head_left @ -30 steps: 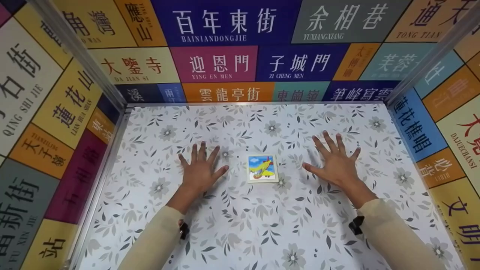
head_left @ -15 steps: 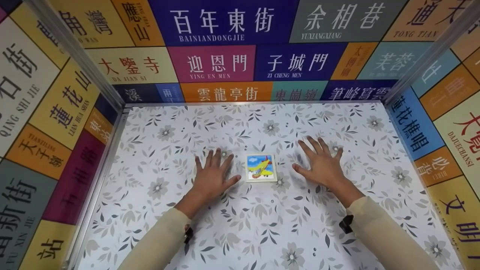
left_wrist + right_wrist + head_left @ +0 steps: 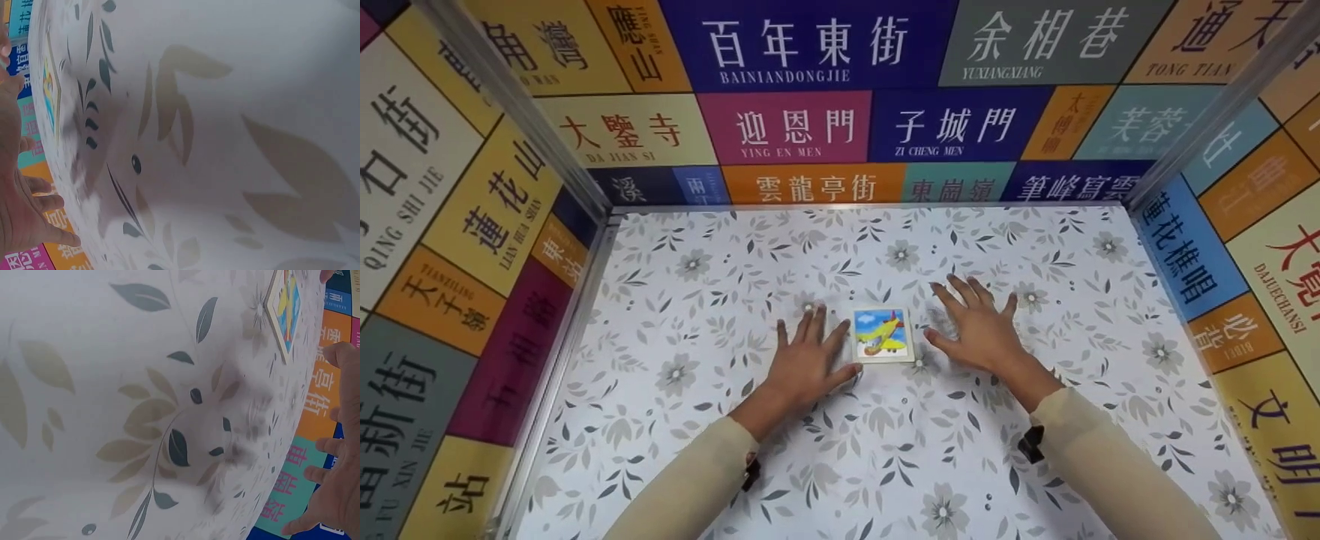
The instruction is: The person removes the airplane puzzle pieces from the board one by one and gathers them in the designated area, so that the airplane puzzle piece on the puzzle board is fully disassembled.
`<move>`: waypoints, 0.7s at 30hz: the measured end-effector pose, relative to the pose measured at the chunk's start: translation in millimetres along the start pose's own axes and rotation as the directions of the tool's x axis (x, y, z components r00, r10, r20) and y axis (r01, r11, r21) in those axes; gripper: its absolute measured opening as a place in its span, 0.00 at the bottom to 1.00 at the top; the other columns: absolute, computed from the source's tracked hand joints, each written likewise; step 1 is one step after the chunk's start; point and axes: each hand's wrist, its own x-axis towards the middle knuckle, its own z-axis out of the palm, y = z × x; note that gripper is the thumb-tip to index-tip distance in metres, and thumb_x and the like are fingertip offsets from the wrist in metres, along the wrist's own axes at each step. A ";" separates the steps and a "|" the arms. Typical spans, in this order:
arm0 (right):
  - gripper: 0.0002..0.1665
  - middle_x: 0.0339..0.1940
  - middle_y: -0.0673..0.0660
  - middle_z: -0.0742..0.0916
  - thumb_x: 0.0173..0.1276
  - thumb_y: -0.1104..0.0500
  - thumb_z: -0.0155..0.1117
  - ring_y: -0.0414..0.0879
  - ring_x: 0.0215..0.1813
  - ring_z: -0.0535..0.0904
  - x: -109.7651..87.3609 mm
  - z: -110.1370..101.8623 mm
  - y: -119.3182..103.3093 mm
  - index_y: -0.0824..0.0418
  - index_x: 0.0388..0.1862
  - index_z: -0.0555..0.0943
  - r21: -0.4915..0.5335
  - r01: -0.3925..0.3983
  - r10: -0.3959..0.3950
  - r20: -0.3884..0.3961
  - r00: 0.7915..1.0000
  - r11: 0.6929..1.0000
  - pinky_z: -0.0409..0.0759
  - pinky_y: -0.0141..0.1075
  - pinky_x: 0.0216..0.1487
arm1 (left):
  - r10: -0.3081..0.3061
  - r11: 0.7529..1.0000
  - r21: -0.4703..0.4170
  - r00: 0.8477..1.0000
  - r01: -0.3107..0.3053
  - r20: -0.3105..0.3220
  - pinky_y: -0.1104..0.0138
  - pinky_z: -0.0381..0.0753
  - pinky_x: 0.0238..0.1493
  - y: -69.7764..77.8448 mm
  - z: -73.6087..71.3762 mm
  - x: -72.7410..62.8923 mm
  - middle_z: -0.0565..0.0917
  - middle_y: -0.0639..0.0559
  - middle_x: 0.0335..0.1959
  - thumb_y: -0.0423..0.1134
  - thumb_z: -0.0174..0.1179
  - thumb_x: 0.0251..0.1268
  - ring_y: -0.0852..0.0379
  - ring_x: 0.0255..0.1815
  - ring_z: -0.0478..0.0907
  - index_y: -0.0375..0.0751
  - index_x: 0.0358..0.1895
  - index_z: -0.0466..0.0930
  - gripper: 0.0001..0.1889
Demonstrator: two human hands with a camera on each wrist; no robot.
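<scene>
A small square picture puzzle [image 3: 883, 336] with a pale frame and a yellow-and-red airplane on blue sky lies flat on the table. My left hand [image 3: 804, 366], fingers spread, is just left of it, the thumb tip close to its lower left corner; whether it touches I cannot tell. To the right, my right hand [image 3: 981, 330] is spread too, a small gap away from the frame. The left wrist view shows the puzzle [image 3: 52, 90] beyond the thumb; in the right wrist view the puzzle [image 3: 285, 312] appears at the top. Neither hand holds anything.
A white cloth [image 3: 900, 465] with grey leaves and flowers covers the table. Panels of coloured street-name signs [image 3: 802, 127] rise at the back and both sides, with clear corner strips [image 3: 547, 142] between them.
Both hands have moved inward toward the puzzle, the left hand going right and the right hand going left. The puzzle stays where it was on the table.
</scene>
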 end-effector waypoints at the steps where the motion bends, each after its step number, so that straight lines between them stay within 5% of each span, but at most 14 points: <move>1: 0.51 0.93 0.60 0.64 0.78 0.30 0.64 0.69 0.92 0.55 0.4 0.9 -1.4 0.46 0.92 0.62 0.007 0.004 -0.004 0.001 1.000 1.000 0.42 0.92 0.74 | 0.007 1.000 0.002 1.000 -0.007 0.003 0.22 0.49 0.83 1.6 1.5 0.2 0.50 0.35 0.93 0.79 0.43 0.79 0.32 0.94 0.49 0.57 0.91 0.57 0.47; 21: 0.41 0.89 0.59 0.72 0.82 0.39 0.65 0.66 0.87 0.68 6.7 13.8 -34.5 0.48 0.88 0.70 0.025 0.120 -0.121 0.022 0.992 0.992 0.51 0.91 0.74 | 0.070 0.997 0.041 0.997 -0.072 0.043 0.23 0.52 0.83 18.1 17.3 3.7 0.55 0.37 0.92 0.78 0.45 0.80 0.37 0.93 0.53 0.57 0.90 0.59 0.46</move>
